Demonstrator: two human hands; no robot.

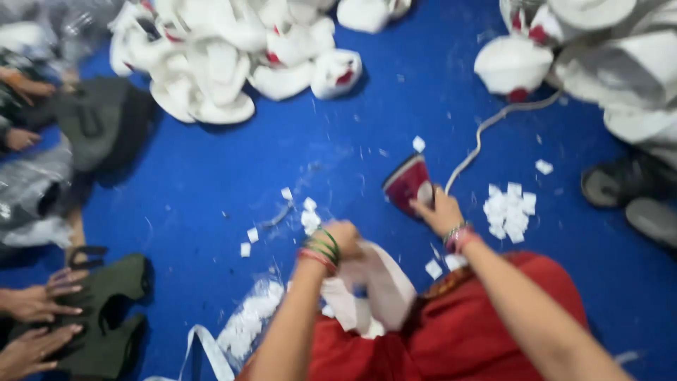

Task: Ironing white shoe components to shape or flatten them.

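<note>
Left hand (343, 236) closed on white cloth piece (377, 286) over the red lap; right hand (441, 210) grips dark red iron (407, 183) on the blue floor (211, 183), cord (486, 127) trailing away; stack of small white patches (509, 210) just beside right wrist; view blurred

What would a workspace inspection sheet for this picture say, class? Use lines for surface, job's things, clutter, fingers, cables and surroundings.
Surface: blue floor covering, littered with scraps.
Job's things: white cloth piece under left hand; small red iron touched by right hand.
Clutter: stack of white squares; heap of white caps.
Fingers: blurred; both sets curled on their things.
Cables: pale cord running from the iron.
Surroundings: another person's hands on dark green fabric; dark sandals.
</note>
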